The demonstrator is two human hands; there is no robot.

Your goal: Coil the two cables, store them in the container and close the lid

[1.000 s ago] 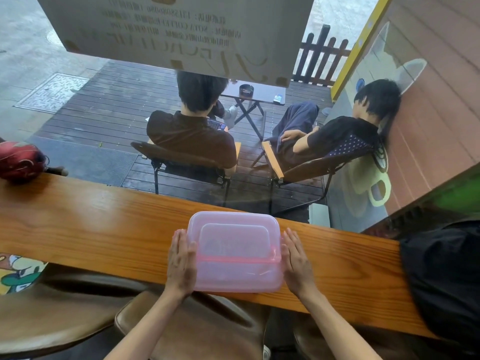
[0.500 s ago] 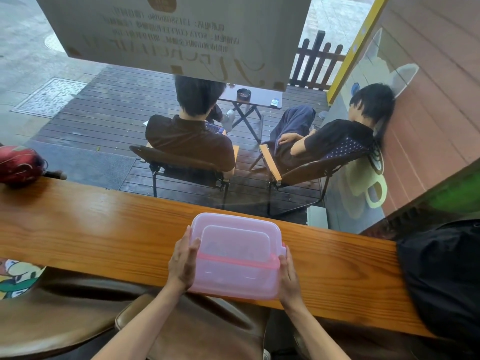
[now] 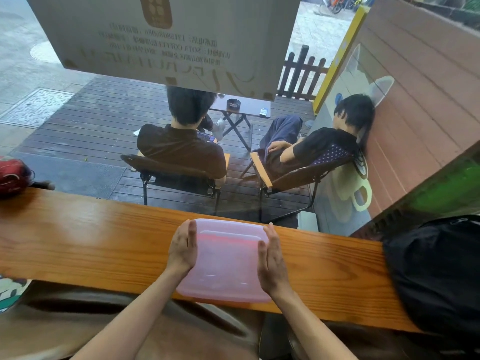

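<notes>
Pink container (image 3: 226, 261) tilted on wooden counter (image 3: 78, 242), clasped between left hand (image 3: 183, 249) and right hand (image 3: 271, 261).

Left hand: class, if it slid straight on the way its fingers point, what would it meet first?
The left hand, flat against the pink container, points away across the wooden counter. Past the bare counter edge it would probably meet the window glass first, though depth is unclear.

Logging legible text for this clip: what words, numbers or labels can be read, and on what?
"SOTA COFFEE", seen mirrored from behind: on the white window sign.
The sign's other lines, a long number included: mirrored and too blurred to read reliably.
Pink container: no text visible.
Small box on the outdoor table: too small to read.
</notes>
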